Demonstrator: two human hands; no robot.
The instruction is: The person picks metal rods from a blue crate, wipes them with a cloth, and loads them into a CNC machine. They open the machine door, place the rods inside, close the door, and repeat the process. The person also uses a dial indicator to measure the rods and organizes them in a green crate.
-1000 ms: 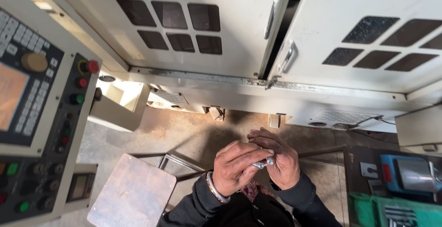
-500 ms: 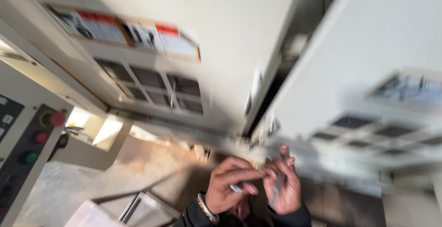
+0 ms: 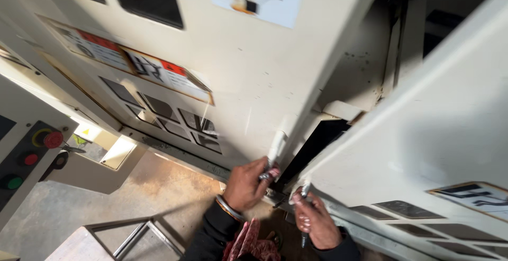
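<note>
My left hand (image 3: 246, 186) grips the lower end of the white handle (image 3: 275, 148) on the left cream machine door (image 3: 248, 76). My right hand (image 3: 316, 220) holds a thin metal piece (image 3: 304, 193), its upper tip near the edge of the right cream door (image 3: 423, 134). A narrow dark gap (image 3: 317, 144) shows between the two doors. A bangle sits on my left wrist, and both sleeves are dark.
A control panel (image 3: 26, 155) with a red stop button, a smaller red button and a green one stands at the left. Warning stickers (image 3: 132, 62) and dark window panes mark the left door. A metal frame (image 3: 135, 234) lies on the dusty floor below.
My hands were together in front of my body working a small metal piece. Now the view has tilted up, and the left hand has reached to the door handle while the right keeps the piece.
</note>
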